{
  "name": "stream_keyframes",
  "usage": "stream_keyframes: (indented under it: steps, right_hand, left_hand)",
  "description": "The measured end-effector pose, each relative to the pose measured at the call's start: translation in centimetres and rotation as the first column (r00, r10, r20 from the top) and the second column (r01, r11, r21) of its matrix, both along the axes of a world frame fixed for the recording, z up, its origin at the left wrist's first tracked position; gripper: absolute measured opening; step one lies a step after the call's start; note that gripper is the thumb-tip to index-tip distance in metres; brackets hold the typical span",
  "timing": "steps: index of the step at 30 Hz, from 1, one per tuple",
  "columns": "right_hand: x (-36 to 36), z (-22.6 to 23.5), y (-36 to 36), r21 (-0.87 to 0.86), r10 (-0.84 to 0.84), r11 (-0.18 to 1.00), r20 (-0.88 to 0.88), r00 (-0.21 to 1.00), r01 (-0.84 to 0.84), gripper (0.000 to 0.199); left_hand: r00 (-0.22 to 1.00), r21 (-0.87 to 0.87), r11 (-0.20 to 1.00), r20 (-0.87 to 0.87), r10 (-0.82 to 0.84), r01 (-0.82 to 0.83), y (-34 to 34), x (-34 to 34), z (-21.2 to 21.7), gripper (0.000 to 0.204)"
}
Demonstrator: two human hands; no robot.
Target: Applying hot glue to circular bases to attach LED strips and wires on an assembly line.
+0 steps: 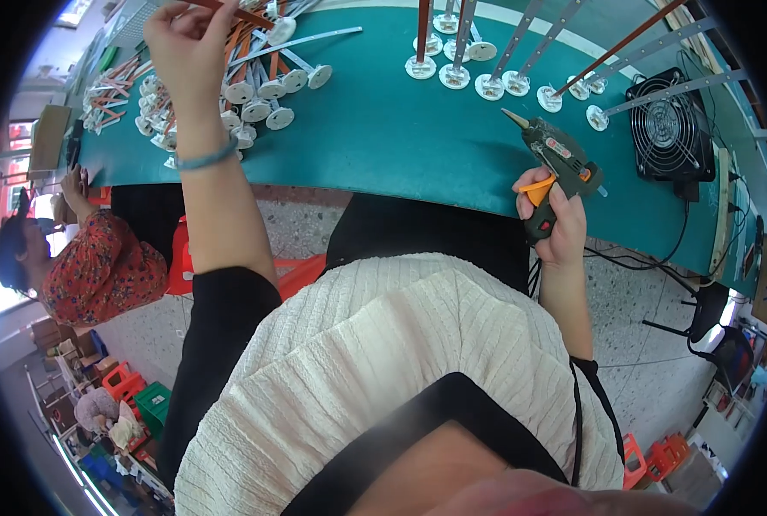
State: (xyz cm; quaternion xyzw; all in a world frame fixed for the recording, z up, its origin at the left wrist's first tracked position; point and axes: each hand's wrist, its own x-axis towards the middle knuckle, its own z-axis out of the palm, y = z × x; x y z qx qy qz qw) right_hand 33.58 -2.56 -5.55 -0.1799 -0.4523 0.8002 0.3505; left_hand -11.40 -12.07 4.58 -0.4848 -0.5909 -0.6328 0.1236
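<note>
Green matting (383, 138) covers the bench, where her left hand (186, 39) pinches an orange strip (229, 10) while right hand (555, 219) grips the glue gun (555, 159), finger curled on its trigger.

Cream ribbed top, black sleeves, teal wristband (205, 159).

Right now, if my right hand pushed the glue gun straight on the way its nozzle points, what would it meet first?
The right hand holds the dark green glue gun with orange trigger, nozzle aimed up-left. Only bare green table mat lies just ahead; further along, probably the upright strips on round white bases, though depth is unclear.
</note>
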Motion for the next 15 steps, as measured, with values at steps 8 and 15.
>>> stream_keyframes:
  steps: [8,15]
  right_hand:
    - [-0.1,0.5,-0.5,0.106,-0.051,0.994,0.178,0.983,0.032,0.033]
    - [-2.1,1.7,-2.2,0.386,-0.068,0.912,0.468,0.881,-0.135,0.03]
  left_hand:
    - [0.9,-0.424,0.81,0.03,-0.434,0.405,0.4,14.2,-2.1,0.013]
    - [0.907,-0.513,0.797,-0.078,-0.414,0.319,0.8,15.1,-4.7,0.012]
